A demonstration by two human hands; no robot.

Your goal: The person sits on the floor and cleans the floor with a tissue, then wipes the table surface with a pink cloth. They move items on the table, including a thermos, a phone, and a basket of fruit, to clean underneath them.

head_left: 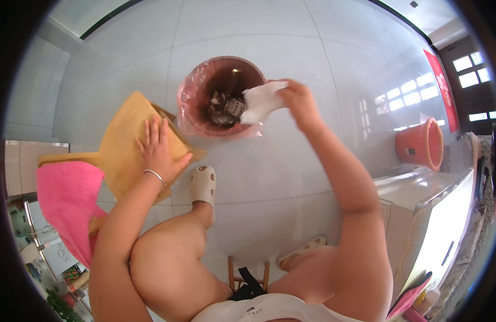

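My right hand [299, 103] pinches a crumpled white tissue [263, 102] at the right rim of a trash can. The tissue hangs partly over the opening. Reddish and round, the trash can [254, 68] has a clear pinkish plastic liner [186, 102] folded over its rim, and dark and light scraps of litter [226, 109] lie at its bottom. My left hand [161, 147] rests flat with spread fingers on the seat of a light wooden chair [122, 139], just left of the can. A bracelet circles that wrist.
A pink cloth [71, 196] drapes over the chair's back. An orange bucket [414, 145] stands on the tiled floor [280, 161] at the right, near a low cabinet [403, 214]. My feet in beige clogs [203, 185] are apart on the floor. A red strip [442, 88] lies by the door.
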